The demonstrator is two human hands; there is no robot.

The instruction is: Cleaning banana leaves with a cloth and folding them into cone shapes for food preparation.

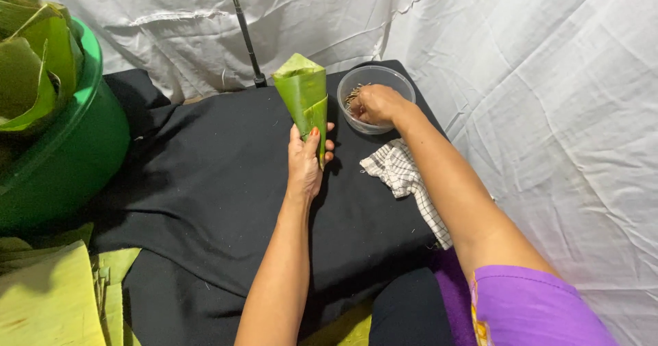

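Observation:
My left hand (306,159) grips a green banana-leaf cone (303,96) by its narrow lower end, the wide mouth pointing up and away over the black cloth (205,181). My right hand (375,104) reaches into a clear plastic bowl (401,79) at the far side of the cloth, fingers curled down among thin sticks (352,95) inside it. Whether the fingers pinch a stick is hidden.
A checked cloth (401,175) lies beside the bowl under my right forearm. A green tub (68,147) filled with leaves (34,58) stands at the left. Cut leaf sheets (48,298) are stacked bottom left. A thin black rod (244,31) rises at the back. White sheets (548,113) surround everything.

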